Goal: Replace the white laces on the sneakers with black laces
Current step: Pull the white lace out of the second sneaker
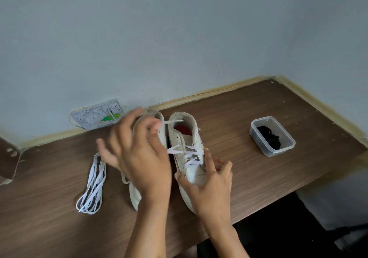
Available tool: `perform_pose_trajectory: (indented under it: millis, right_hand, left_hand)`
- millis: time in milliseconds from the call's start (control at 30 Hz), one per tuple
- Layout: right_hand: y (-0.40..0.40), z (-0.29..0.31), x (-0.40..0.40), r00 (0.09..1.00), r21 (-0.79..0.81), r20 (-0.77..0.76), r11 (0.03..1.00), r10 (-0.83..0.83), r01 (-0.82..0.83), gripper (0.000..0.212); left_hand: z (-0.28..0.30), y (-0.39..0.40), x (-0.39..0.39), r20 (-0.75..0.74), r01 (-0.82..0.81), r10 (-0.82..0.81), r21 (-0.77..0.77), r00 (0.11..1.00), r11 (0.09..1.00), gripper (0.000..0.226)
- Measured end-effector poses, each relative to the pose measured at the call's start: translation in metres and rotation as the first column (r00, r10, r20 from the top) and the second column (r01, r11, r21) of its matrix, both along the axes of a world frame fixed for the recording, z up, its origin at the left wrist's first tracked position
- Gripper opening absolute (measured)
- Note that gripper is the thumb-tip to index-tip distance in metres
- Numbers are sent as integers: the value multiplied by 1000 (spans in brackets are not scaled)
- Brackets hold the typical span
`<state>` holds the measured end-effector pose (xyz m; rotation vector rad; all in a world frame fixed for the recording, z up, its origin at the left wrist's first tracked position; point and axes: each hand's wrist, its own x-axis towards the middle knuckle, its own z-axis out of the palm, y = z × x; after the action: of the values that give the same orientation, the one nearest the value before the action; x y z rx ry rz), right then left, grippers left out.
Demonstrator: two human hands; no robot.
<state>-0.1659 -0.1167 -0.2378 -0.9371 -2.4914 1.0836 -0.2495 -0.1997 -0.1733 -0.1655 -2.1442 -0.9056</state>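
Right hand (209,182) clamps down on the toe of the right sneaker (191,158), fingers spread and curled over its far side, thumb on the near side, pinning it to the table (258,158). And the left hand (139,154) is up over the left sneaker (151,130), blurred, fingers spread wide; thumb and forefinger seem to meet near a white lace (175,121) strand by the collars, but through that blur I cannot tell whether they actually pinch it.

From the head camera, then: both white high-top sneakers stand side by side in the middle of the brown wooden table, toes toward the person, heels toward the wall (179,38). That right sneaker carries white lace criss-crossed through its lower eyelets, with its upper eyelets bare and a loose strand stretched across the gap between the two collars. Red lining shows inside its opening. Most of the left sneaker sits hidden behind the left hand and wrist.

Over on the left side of the table, a removed lace (92,186) lies in a long looped bundle, well apart from the shoes. Far right, a clear plastic container (272,135) holds the black laces (269,136), bunched in a dark heap. Back against the wall, a clear flat packet (97,116) with something green inside.
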Motion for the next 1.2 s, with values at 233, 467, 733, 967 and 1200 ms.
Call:
perform_pose_trajectory:
  millis: [233, 467, 733, 967, 1200]
  right_hand:
    - [1, 1, 0, 1000, 13, 24, 1000, -4, 3, 101]
    - [7, 15, -4, 984, -99, -156, 993, -82, 67, 72]
    - [19, 18, -21, 936, 181, -339, 983, 100, -39, 24]
    - [16, 15, -31, 961, 269, -202, 954, 188, -130, 15]
    - [32, 24, -23, 824, -289, -492, 945, -282, 151, 12]
  left_hand:
    - [-5, -14, -3, 362, 55, -28, -66, 932, 996, 26]
    - [0, -19, -5, 466, 403, -280, -188, 839, 896, 63]
    - [-9, -10, 0, 668, 530, -211, -318, 714, 786, 83]
    - [-12, -12, 0, 668, 466, -195, -254, 718, 848, 82]
    - [-8, -9, 0, 706, 472, -210, -197, 676, 859, 82]
